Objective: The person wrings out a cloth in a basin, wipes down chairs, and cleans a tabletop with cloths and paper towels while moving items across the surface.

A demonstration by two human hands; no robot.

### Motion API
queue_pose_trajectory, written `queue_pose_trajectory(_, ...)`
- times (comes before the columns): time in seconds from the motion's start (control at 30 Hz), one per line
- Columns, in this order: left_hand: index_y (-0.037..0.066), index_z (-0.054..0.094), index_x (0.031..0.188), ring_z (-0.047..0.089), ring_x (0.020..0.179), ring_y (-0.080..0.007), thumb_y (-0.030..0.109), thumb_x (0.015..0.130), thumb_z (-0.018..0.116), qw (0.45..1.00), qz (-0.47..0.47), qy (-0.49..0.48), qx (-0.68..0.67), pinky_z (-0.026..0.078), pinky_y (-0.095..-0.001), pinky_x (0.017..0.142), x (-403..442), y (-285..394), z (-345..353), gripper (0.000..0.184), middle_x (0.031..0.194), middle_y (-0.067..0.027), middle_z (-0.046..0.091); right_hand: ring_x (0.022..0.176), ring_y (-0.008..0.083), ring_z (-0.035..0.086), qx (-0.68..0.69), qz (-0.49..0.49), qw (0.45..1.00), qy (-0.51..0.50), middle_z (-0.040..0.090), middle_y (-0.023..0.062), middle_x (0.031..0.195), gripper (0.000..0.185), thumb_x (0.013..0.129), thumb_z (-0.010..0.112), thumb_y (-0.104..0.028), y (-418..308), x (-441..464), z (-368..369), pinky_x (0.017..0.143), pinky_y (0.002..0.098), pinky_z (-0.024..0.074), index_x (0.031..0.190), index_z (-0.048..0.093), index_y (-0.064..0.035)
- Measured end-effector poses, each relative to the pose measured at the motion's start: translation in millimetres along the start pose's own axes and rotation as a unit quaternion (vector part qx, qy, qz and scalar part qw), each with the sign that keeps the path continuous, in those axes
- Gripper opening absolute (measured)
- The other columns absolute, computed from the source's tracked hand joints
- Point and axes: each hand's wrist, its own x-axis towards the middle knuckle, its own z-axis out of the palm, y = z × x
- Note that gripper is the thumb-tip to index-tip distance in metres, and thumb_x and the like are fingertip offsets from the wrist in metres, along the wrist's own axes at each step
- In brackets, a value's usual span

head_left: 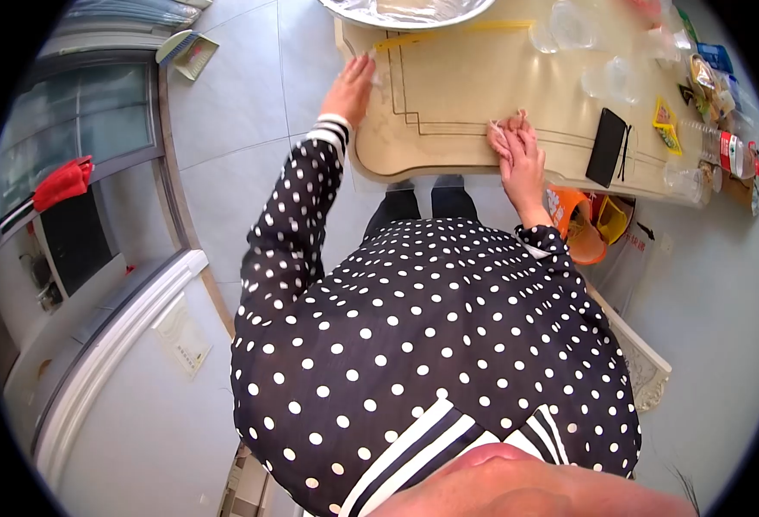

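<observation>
My left hand (pixel 349 90) is at the left edge of the beige table (pixel 457 95), fingers stretched out, with nothing clearly in it. Just beyond its fingertips starts a long yellow strip (pixel 457 34) that runs along the tabletop. Near the table's front edge, my right hand (pixel 524 168) is closed on a crumpled pinkish cloth (pixel 502 138), which rests against the tabletop. To the right of that hand lie a black phone (pixel 606 148) and a thin black cable-like item (pixel 625 153).
A large metal basin (pixel 410 10) stands at the far edge. Clear plastic containers (pixel 612 79), a yellow packet (pixel 665 126) and a bottle with a red label (pixel 724 148) crowd the right side. Below the table is an orange bin (pixel 573 224). A dustpan (pixel 195 57) lies on the floor.
</observation>
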Motion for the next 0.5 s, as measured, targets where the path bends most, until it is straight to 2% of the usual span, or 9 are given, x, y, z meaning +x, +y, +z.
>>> queue_pose_trajectory(0.07,0.006,0.037,0.13,0.026,0.129,-0.0306,0.008,0.085,0.044,1.0,-0.005,0.03,-0.002,0.025,-0.0364,0.106,30.8,-9.5,-3.6,0.045,0.139,-0.0121,0.03,0.101,0.0329,0.045,0.0,-0.005,1.0,-0.002,0.044,0.0073,0.121,0.043,0.074,0.057,-0.01,0.0,0.5,-0.9,0.085,0.0387,0.0406,0.116,0.053,-0.0159)
queue_pose_trajectory(0.13,0.003,0.036,0.13,0.027,0.128,-0.0342,0.008,0.085,0.044,0.998,0.001,0.057,-0.02,0.025,-0.0377,0.105,33.6,-12.5,-2.9,0.046,0.138,-0.0171,0.03,0.102,0.033,0.045,0.0,-0.003,1.0,-0.008,0.044,0.0084,0.122,0.041,0.075,0.057,-0.009,-0.5,0.8,-0.9,0.086,0.0387,0.0398,0.116,0.053,-0.014)
queue_pose_trajectory(0.2,0.001,0.036,0.129,0.027,0.127,-0.0358,0.008,0.085,0.044,0.998,-0.014,0.063,-0.019,0.025,-0.0384,0.105,14.8,-1.8,0.7,0.046,0.137,-0.0203,0.03,0.1,0.0325,0.045,0.003,0.001,1.0,-0.021,0.044,0.008,0.122,0.042,0.075,0.057,-0.01,-0.1,0.2,-1.7,0.085,0.0386,0.0401,0.116,0.053,-0.0142)
queue_pose_trajectory(0.27,-0.003,0.033,0.129,0.026,0.126,-0.0398,0.009,0.083,0.048,0.997,0.021,0.066,-0.043,0.025,-0.0409,0.105,-41.6,18.6,2.6,0.05,0.136,-0.0238,0.029,0.098,0.0321,0.046,-0.006,-0.006,1.0,-0.013,0.045,0.0071,0.121,0.043,0.074,0.058,-0.01,3.1,1.3,-0.4,0.085,0.0386,0.0408,0.117,0.053,-0.016)
queue_pose_trajectory(0.33,-0.002,0.023,0.135,0.017,0.132,-0.0358,0.014,0.086,0.046,0.999,-0.038,-0.012,-0.006,0.019,-0.0409,0.107,-95.2,49.4,-1.9,0.056,0.142,-0.0205,0.019,0.096,0.0323,0.046,-0.008,-0.017,1.0,0.012,0.047,0.0052,0.119,0.046,0.072,0.059,-0.011,7.5,-1.5,6.2,0.084,0.0388,0.0426,0.117,0.053,-0.0192)
queue_pose_trajectory(0.4,0.004,0.014,0.14,0.008,0.135,-0.0268,0.026,0.088,0.044,0.988,-0.082,-0.106,0.072,0.013,-0.0414,0.108,-122.4,93.4,1.4,0.063,0.147,-0.0108,0.009,0.097,0.0324,0.045,-0.008,-0.006,1.0,0.007,0.047,0.0055,0.119,0.046,0.072,0.059,-0.011,4.2,-2.9,3.9,0.084,0.0387,0.0422,0.117,0.053,-0.0192)
queue_pose_trajectory(0.43,0.006,0.012,0.14,0.008,0.136,-0.0238,0.029,0.088,0.043,0.986,-0.093,-0.132,0.042,0.012,-0.0421,0.108,-120.9,117.9,4.5,0.065,0.147,-0.0087,0.008,0.097,0.0325,0.045,-0.007,-0.003,1.0,0.006,0.047,0.0057,0.118,0.046,0.072,0.059,-0.011,4.4,-0.3,4.4,0.084,0.0387,0.042,0.117,0.053,-0.0192)
queue_pose_trajectory(0.5,0.007,0.013,0.14,0.008,0.136,-0.0214,0.032,0.087,0.044,0.992,-0.07,-0.107,-0.016,0.011,-0.0411,0.108,-106.3,143.6,25.9,0.067,0.147,-0.0081,0.009,0.097,0.0324,0.046,0.012,-0.013,1.0,0.012,0.047,0.0062,0.118,0.045,0.072,0.059,-0.011,12.4,4.4,8.3,0.085,0.0385,0.0417,0.117,0.054,-0.0191)
